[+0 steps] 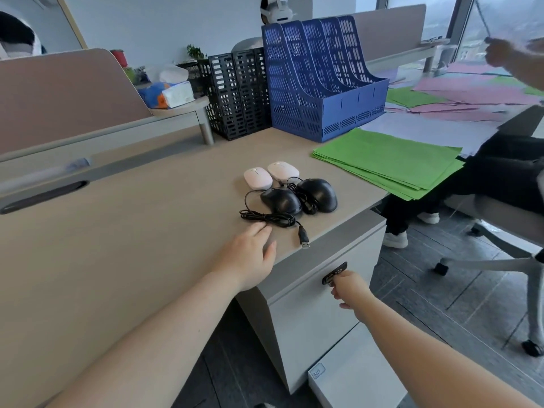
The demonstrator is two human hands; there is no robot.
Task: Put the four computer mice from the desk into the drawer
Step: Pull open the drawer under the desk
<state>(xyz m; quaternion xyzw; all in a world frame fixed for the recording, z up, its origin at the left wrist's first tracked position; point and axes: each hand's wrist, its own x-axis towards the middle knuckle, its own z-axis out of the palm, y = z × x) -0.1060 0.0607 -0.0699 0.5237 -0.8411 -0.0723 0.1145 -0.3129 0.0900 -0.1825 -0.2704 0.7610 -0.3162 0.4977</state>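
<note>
Two white wireless mice lie side by side near the desk's right edge. Just in front of them sit two black wired mice, their cables coiled and one USB plug lying loose. My left hand rests flat on the desk, fingertips touching the coiled cable. Below the desktop is the grey drawer front, closed. My right hand has its fingers curled at the drawer's black handle.
A blue file rack and a black one stand at the back. Green paper sheets lie right of the mice. A seated person on an office chair is close on the right. A low grey cabinet stands below the drawer.
</note>
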